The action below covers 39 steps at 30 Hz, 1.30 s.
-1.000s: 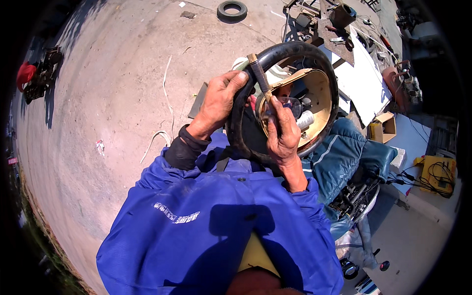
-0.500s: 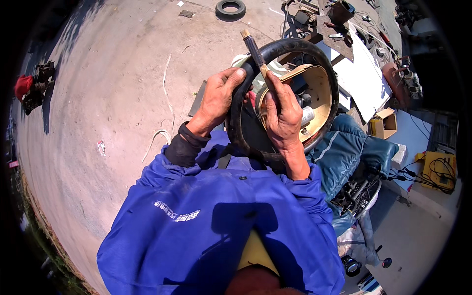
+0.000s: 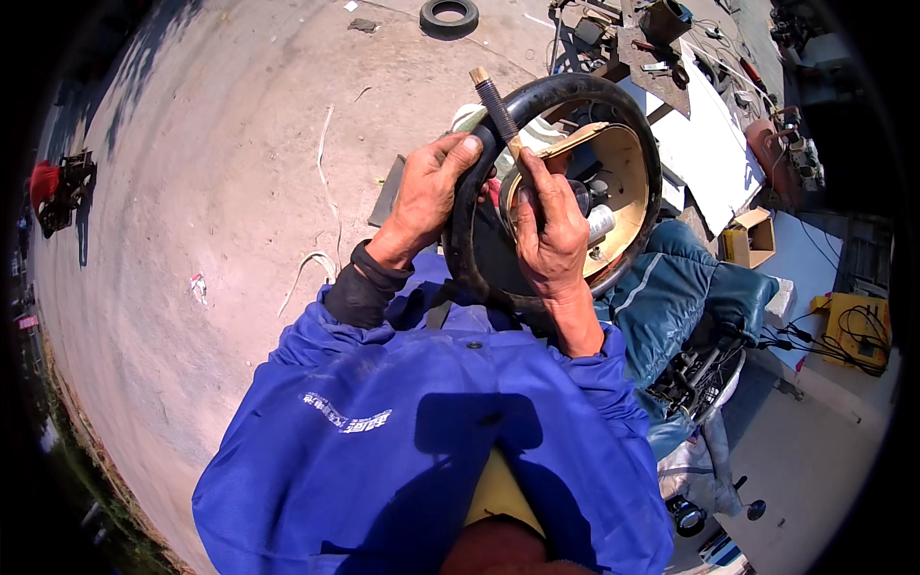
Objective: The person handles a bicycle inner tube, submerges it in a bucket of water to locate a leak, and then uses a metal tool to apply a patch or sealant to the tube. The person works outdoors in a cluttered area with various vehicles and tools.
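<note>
Black ring (image 3: 575,86): before my chest, my left hand (image 3: 426,196) clamped on its left side
Ribbed stick (image 3: 497,111): over the ring's upper-left rim, pinched in my right hand (image 3: 554,235)
Jacket (image 3: 287,498): white lettering

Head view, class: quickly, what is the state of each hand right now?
Left hand: closed, holding the black ring.
Right hand: closed, holding the ridged stick-like tool.

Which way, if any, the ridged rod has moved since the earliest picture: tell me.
Yes. Judged against the far tyre, the ridged rod has moved forward and slightly left, its tip now nearer that tyre.
</note>
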Each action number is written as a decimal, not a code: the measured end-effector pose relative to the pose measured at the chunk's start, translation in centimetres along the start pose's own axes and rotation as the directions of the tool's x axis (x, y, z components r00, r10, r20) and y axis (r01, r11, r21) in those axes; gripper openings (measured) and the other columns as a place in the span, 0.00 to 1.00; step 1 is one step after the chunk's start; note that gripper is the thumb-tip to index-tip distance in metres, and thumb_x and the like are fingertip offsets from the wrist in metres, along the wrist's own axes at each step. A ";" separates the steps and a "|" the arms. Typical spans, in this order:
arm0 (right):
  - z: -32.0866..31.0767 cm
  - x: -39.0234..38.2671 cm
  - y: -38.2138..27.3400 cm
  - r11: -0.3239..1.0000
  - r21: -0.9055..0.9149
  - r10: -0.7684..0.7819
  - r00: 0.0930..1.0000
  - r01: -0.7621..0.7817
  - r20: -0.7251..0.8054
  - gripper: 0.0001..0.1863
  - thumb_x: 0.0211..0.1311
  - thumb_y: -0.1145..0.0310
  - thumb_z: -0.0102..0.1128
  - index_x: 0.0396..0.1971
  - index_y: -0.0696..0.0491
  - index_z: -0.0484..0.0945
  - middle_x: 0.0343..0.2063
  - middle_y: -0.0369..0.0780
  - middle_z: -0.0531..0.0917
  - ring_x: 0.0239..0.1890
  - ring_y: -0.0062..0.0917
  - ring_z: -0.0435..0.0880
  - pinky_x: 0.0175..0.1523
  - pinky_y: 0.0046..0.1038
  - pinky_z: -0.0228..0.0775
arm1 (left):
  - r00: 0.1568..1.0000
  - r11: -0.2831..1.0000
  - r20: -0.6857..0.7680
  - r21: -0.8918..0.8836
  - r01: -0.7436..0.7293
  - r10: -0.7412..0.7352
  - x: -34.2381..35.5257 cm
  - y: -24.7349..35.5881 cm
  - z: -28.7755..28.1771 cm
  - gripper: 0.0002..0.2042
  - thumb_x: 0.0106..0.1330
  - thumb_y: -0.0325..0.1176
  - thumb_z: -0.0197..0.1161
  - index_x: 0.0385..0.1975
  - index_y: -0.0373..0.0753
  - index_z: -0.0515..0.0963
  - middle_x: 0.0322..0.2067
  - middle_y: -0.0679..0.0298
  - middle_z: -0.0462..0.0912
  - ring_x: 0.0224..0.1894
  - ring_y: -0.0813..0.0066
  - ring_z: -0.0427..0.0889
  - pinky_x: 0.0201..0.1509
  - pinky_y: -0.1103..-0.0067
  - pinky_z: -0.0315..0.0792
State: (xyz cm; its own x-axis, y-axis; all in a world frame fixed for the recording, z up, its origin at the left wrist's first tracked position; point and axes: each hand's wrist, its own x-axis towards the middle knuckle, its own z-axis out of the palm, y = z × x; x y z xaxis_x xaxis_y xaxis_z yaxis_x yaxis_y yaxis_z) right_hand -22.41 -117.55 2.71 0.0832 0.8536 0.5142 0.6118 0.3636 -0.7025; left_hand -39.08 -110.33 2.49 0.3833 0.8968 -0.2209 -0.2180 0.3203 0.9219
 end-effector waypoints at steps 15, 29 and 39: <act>-1.3 -1.5 0.3 0.826 0.506 0.396 0.895 -0.249 -0.207 0.25 0.76 0.73 0.54 0.70 0.57 0.67 0.42 0.37 0.84 0.40 0.17 0.81 0.47 0.20 0.74 | 1.000 0.998 0.005 0.053 0.024 -0.024 0.1 -0.3 0.1 0.21 0.76 0.48 0.58 0.46 0.31 0.80 0.31 0.64 0.82 0.29 0.81 0.79 0.34 0.83 0.76; -4.2 -8.6 4.0 0.487 0.809 0.755 0.625 -0.330 -0.199 0.23 0.79 0.61 0.51 0.61 0.63 0.66 0.26 0.35 0.75 0.24 0.15 0.69 0.29 0.19 0.61 | 0.999 0.982 -0.035 0.187 0.010 -0.003 0.9 -0.4 0.4 0.18 0.71 0.43 0.63 0.39 0.29 0.79 0.27 0.64 0.80 0.26 0.79 0.76 0.32 0.81 0.72; -7.9 -18.4 13.1 0.441 0.624 0.897 0.299 -0.645 -0.324 0.14 0.72 0.62 0.60 0.43 0.59 0.74 0.23 0.35 0.74 0.20 0.18 0.71 0.24 0.23 0.63 | 0.993 0.963 -0.046 0.243 0.116 -0.108 4.8 -3.1 -0.9 0.18 0.74 0.39 0.58 0.46 0.25 0.76 0.33 0.57 0.85 0.34 0.71 0.85 0.43 0.75 0.81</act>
State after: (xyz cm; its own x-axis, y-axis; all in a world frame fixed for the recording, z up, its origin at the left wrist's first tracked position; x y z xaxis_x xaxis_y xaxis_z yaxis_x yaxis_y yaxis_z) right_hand -9.72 -131.43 -12.09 0.8290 0.4607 -0.3171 -0.2753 -0.1574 -0.9484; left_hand -37.41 -106.70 -1.72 0.3634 0.8698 -0.3338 0.0528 0.3385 0.9395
